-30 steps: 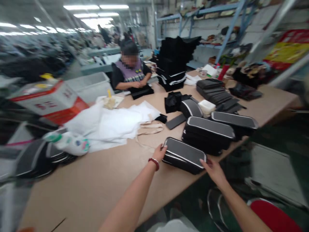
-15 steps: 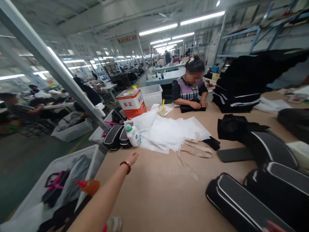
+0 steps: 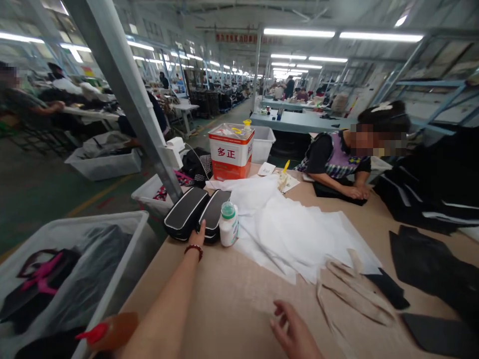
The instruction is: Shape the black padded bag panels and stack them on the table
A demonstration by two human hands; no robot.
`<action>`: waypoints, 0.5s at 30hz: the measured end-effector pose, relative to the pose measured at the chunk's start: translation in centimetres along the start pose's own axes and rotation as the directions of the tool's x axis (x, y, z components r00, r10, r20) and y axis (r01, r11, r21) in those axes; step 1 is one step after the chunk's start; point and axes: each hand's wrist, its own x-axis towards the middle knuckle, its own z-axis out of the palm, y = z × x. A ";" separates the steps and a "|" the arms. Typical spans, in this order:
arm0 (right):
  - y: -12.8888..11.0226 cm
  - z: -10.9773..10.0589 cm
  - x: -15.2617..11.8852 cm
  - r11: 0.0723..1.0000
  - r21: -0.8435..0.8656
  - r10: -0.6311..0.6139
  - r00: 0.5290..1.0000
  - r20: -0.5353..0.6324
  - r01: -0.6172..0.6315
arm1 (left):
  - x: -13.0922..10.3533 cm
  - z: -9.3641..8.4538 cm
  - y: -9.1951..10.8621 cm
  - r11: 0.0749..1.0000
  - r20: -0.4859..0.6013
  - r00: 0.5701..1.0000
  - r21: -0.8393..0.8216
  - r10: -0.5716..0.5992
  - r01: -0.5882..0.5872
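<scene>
My left hand [image 3: 197, 236] reaches the near ends of two black zip cases with pale piping. It touches them at the gap between the left case [image 3: 187, 212] and the right case [image 3: 212, 213]. One digit is stretched out against the right case; the other fingers are partly hidden. A white bottle with a green cap [image 3: 229, 227] stands just right of that hand. Over the brown tabletop [image 3: 232, 299], my right hand [image 3: 292, 326] is empty, its fingers loosely bent and apart. White sheets [image 3: 303, 234] lie spread beyond it.
A white-and-red can [image 3: 231, 152] stands behind the cases, near a slanted metal post [image 3: 130, 89]. Beige straps [image 3: 355, 294] and black pieces [image 3: 434, 259] lie rightward. A co-worker [image 3: 344, 159] handles black material across the table. A white bin [image 3: 138, 224] and orange bottle [image 3: 112, 331] are at left.
My left hand has moved forward to the black cases. My right hand has come away from the black cases at the right to above the tabletop. The view has turned left.
</scene>
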 end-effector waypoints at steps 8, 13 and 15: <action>-7.3 9.1 12.9 0.997 0.071 -0.012 0.957 0.291 -0.009 | 3.5 1.3 -1.9 0.996 0.033 0.998 -0.066 -0.057 0.060; -7.6 13.1 16.7 0.985 0.153 0.039 0.967 0.253 -0.080 | 3.7 0.6 -3.4 0.988 0.116 0.993 -0.154 -0.013 0.031; -7.7 13.5 17.6 0.980 0.159 0.077 0.964 0.254 -0.121 | 3.5 0.3 -3.8 0.981 0.164 0.986 -0.193 0.001 0.031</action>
